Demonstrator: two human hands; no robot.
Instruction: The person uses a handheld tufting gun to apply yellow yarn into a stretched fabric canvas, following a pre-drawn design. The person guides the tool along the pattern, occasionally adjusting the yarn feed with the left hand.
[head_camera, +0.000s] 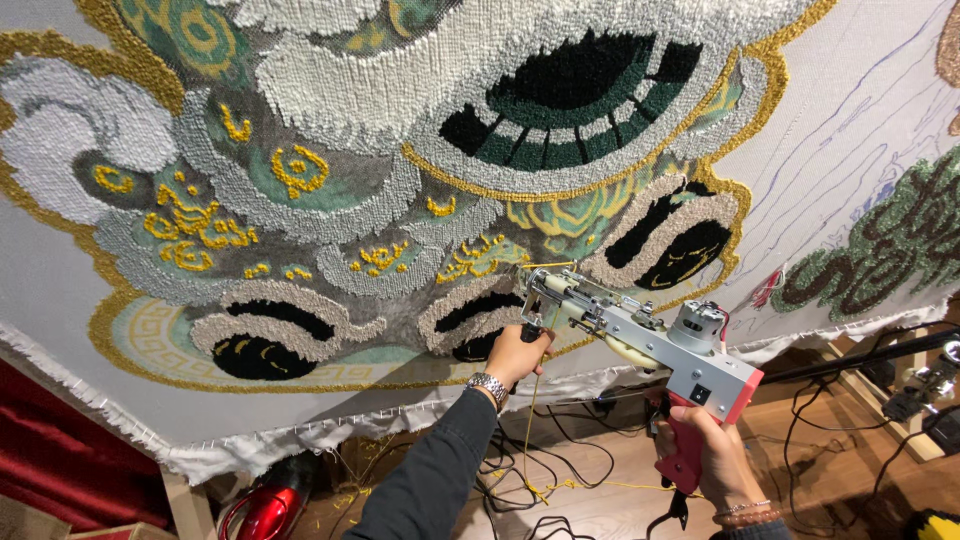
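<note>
- Stretched tufting cloth: fills nearly whole view, tilted, lower edge running from lower left up toward right; bare white with blue sketch lines right of tufting gun.
- Tufted design on that cloth: grey, white, teal and black yarn fields with gold outlines and gold curls; spreads above and left of tufting gun. Separate green-and-brown tufted patch up and right of gun.
- Wooden floor: below gun, strewn with black cables.
- Tufting gun: grey metal body, pink base and pink rear grip, small motor on top; nose pressed against cloth at a gold outline near lower edge of design. Gun slopes down to the right from nose to rear grip.
- Left hand: just below gun's nose, fingers curled closed round black front handle; dark sleeve, metal wristwatch on wrist.
- Right hand: under rear of gun, fingers wrapped tight round pink rear grip; beaded bracelets at wrist.
- Red vacuum cleaner: on floor, well left of and below gun, partly cut by frame edge.
- Yellow yarn strand: hangs from gun's front end down past left wrist, trails across floor beneath gun.
</note>
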